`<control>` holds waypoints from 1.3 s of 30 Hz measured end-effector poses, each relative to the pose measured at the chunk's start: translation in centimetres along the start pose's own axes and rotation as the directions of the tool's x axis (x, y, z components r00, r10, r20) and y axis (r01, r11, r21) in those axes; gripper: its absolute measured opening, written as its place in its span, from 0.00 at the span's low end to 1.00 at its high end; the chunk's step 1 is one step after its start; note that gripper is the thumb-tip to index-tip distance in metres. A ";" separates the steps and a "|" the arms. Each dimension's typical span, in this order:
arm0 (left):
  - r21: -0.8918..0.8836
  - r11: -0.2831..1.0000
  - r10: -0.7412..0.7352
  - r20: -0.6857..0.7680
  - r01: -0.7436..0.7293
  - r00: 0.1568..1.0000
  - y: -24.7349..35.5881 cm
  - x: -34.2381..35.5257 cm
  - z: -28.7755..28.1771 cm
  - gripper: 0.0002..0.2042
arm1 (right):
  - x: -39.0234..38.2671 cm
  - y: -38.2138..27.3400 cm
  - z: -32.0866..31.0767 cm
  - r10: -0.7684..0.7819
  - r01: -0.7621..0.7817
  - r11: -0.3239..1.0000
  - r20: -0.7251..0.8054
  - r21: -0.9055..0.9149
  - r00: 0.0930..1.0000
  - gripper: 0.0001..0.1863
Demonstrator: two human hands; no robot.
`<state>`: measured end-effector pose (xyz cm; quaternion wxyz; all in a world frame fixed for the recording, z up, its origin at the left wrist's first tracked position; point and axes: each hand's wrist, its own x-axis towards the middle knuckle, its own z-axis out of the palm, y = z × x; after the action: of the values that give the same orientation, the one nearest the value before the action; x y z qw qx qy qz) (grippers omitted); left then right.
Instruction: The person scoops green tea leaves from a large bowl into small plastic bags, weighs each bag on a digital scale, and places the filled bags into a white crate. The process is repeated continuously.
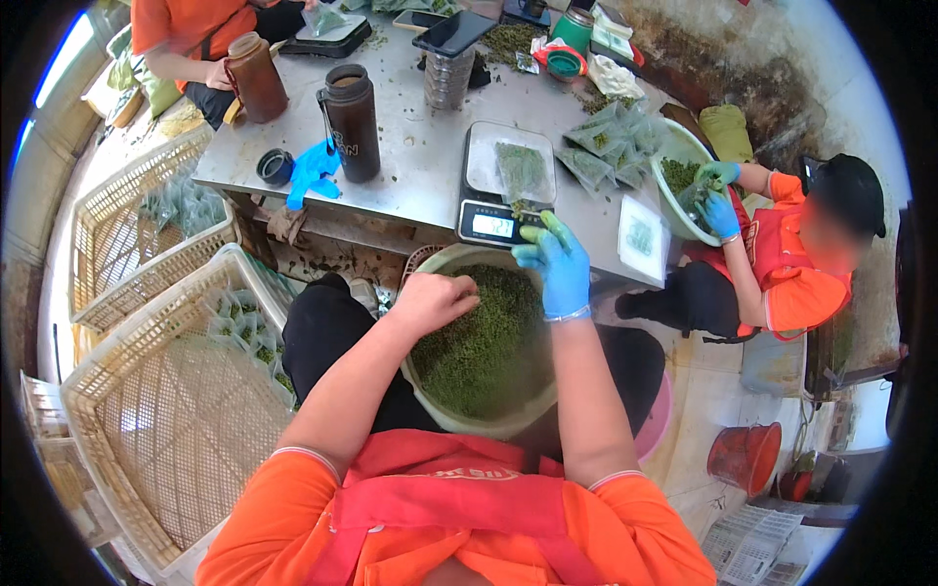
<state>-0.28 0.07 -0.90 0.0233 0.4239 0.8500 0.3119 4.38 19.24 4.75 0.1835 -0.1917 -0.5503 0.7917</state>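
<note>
My bare left hand [442, 298] is closed, fingers curled above a pale plastic bowl [420, 391] of small green granules [479, 361] between my legs; what it holds, if anything, is hidden. My right hand [555, 269], in a blue glove with green-stained fingertips, is raised at the bowl's far right, fingers bent and apart, near the front edge of a digital scale [493, 222]. A clear bag [521, 168] of green granules lies on the scale's plate, with loose bits by its lower end. Filled bags [611, 142] lie to the right of the scale.
A steel table [401, 215] holds bottles [349, 127], phones [454, 34] and a blue glove [313, 176]. Plastic crates [107, 410] with bags stand at left. A co-worker [782, 264] with gloved hands works over a basin [689, 132]; another [161, 29] sits top left. A red bucket [743, 459] stands right.
</note>
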 end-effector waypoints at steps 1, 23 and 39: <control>0.002 1.000 -0.023 -0.079 0.023 0.997 0.1 0.3 -0.8 0.12 | 0.0 0.5 -1.2 -0.006 0.007 0.996 0.006 -0.088 1.000 0.17; -0.224 0.937 -0.339 -0.407 0.267 0.848 -2.5 3.1 -4.2 0.08 | 5.9 -1.4 3.1 -0.236 0.357 -0.105 0.372 -0.928 0.898 0.15; 0.049 0.943 -0.279 -0.428 0.331 0.860 -2.8 2.3 -3.3 0.26 | 1.2 2.0 9.9 0.209 0.624 -0.097 0.597 -0.775 0.774 0.09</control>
<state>-4.75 -1.20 0.76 -0.1342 0.2085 0.9089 0.3352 -1.79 11.23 5.94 -0.0503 0.0746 -0.9901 0.1078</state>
